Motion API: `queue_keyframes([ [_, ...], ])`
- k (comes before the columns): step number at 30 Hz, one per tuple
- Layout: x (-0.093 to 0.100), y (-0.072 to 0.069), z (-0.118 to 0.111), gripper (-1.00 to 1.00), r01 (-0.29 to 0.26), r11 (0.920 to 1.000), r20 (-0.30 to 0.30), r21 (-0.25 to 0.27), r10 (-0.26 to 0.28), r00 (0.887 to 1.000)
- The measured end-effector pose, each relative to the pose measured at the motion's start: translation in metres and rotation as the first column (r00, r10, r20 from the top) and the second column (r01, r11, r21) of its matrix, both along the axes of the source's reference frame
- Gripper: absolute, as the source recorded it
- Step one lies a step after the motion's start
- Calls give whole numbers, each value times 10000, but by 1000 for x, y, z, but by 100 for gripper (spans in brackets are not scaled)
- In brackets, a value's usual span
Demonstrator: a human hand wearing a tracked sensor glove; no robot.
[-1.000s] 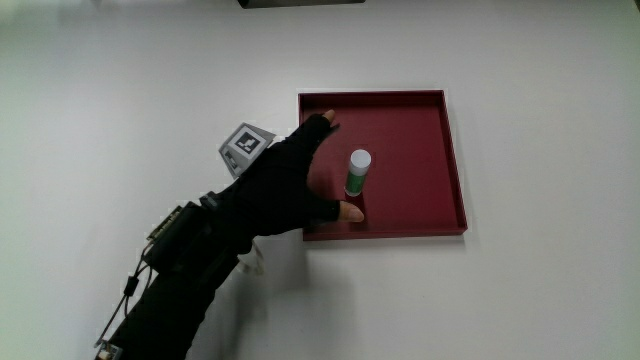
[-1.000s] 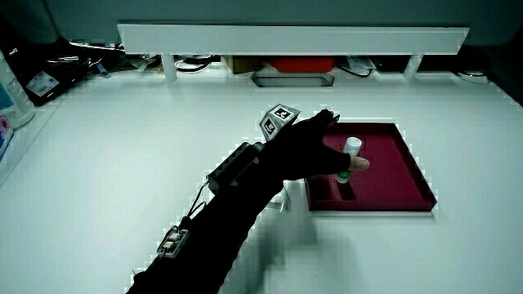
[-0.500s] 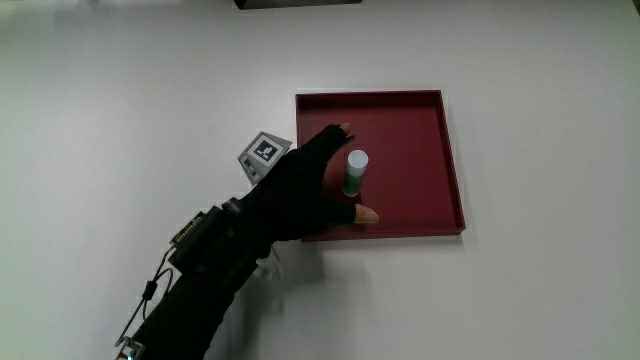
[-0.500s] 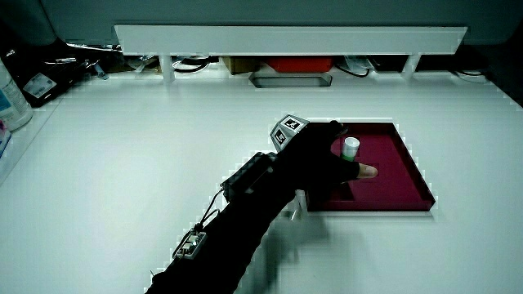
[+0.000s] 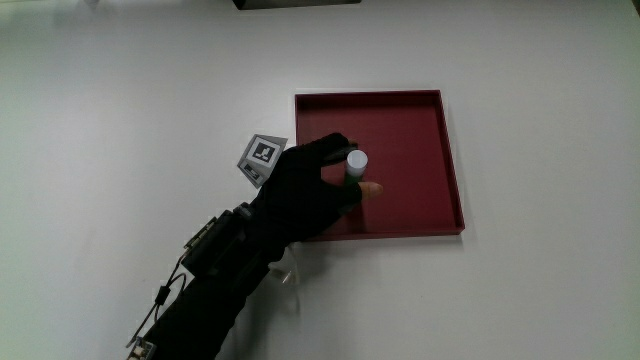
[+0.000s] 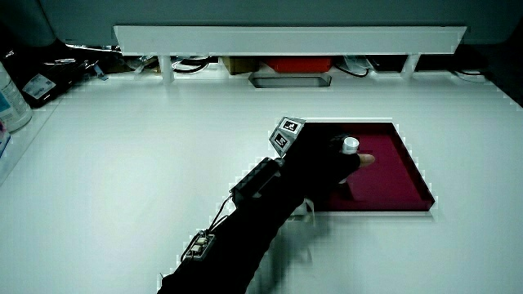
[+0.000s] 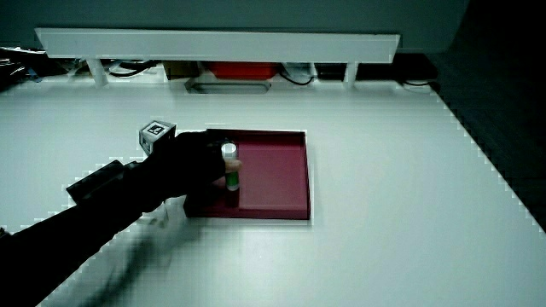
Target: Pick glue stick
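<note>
A glue stick (image 5: 356, 162) with a white cap and green body stands upright in a dark red tray (image 5: 415, 135). The black-gloved hand (image 5: 312, 188) reaches over the tray's nearer edge and its fingers close around the stick, the thumb tip showing just nearer the person than the cap. The cap (image 6: 350, 144) peeks out above the glove in a side view, and the green body (image 7: 232, 179) shows below the fingers in a side view. A patterned cube (image 5: 262, 156) rides on the back of the hand.
The tray (image 6: 400, 175) lies on a white table. A low white partition (image 6: 286, 37) runs along the table's edge farthest from the person, with clutter under it. Bottles (image 6: 12, 90) stand at the table's edge in a side view.
The hand has moved farther over the tray and its fingers have closed around the glue stick, which stood free between thumb and fingers before. The stick still stands in the same spot.
</note>
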State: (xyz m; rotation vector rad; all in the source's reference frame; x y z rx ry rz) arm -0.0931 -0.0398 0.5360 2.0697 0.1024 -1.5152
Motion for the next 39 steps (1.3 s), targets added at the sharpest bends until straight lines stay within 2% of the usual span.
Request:
queue_keyframes([
  [4, -4, 1, 0, 67, 690, 9976, 310, 5, -690, 9971],
  [5, -6, 1, 5, 69, 745, 9972, 589, 20, -745, 9955],
  [7, -5, 1, 0, 75, 1082, 9941, 253, 94, -1084, 9938],
  [9, -6, 2, 4, 81, 1056, 9944, 549, 27, -1056, 9929],
  [11, -4, 2, -1, 86, 1254, 9921, 463, 66, -1256, 9910],
  [13, -4, 3, 1, 92, 1190, 9928, 615, 149, -1197, 9909],
  [15, -3, 3, -2, 97, 1318, 9912, 440, 105, -1322, 9903],
  [17, -6, 4, 4, 100, 1292, 9915, 723, 133, -1298, 9889],
  [21, -5, 4, -1, 100, 1425, 9895, 371, 237, -1433, 9890],
  [24, -6, 4, -5, 100, 1455, 9891, 362, 226, -1462, 9886],
  [25, -7, 3, -5, 100, 1428, 9891, 137, 370, -1434, 9896],
  [27, -9, 3, -11, 100, 1425, 9887, 235, 468, -1437, 9893],
  [29, -10, 1, -17, 100, 1376, 9882, 29, 675, -1381, 9904],
  [30, -13, 0, -17, 100, 1383, 9863, -313, 895, -1360, 9902],
  [31, -14, 1, -29, 100, 1353, 9881, -108, 731, -1349, 9908],
  [33, -20, 0, -36, 100, 1395, 9852, -274, 999, -1374, 9901],
  [39, -42, 2, -62, 100, 1642, 9795, -481, 1163, -1596, 9860],
])
